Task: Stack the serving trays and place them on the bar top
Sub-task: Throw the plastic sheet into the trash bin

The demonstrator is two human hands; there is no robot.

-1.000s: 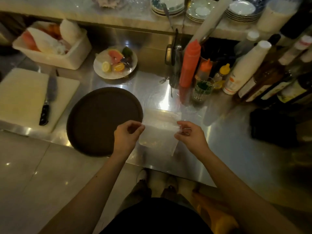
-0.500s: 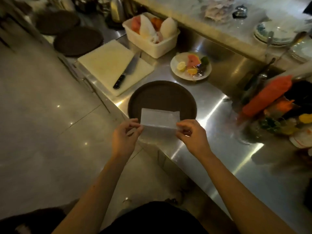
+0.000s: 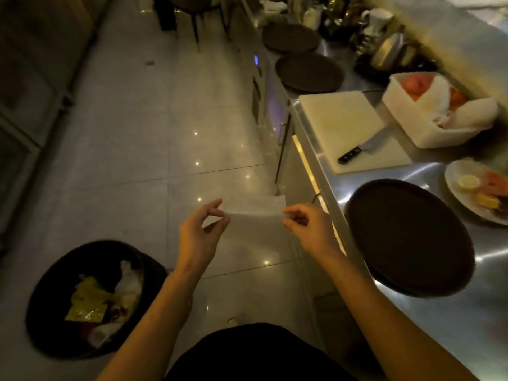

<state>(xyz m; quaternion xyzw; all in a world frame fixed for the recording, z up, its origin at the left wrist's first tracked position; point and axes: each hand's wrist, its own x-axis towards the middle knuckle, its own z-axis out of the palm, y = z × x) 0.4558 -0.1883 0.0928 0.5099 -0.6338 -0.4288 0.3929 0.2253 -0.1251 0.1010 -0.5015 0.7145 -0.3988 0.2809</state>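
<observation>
A round dark brown serving tray [image 3: 409,237] lies on the steel counter [image 3: 450,320] at the right, its near edge past the counter's front. Two more round dark trays rest farther along the counter, one [image 3: 310,72] beyond the cutting board and another [image 3: 290,37] behind it. My left hand [image 3: 202,235] and my right hand [image 3: 308,229] pinch the two upper corners of a thin translucent white sheet [image 3: 254,215]. The sheet hangs over the floor, left of the counter edge.
A black waste bin [image 3: 49,306] with rubbish stands on the tiled floor at lower left. On the counter sit a white cutting board [image 3: 341,119] with a knife [image 3: 362,149], a white tub of fruit [image 3: 437,108] and a plate of fruit slices [image 3: 478,191].
The view has swung left from the counter toward the floor. Both hands have carried the sheet off the tray and out over the floor, and the waste bin has come into view.
</observation>
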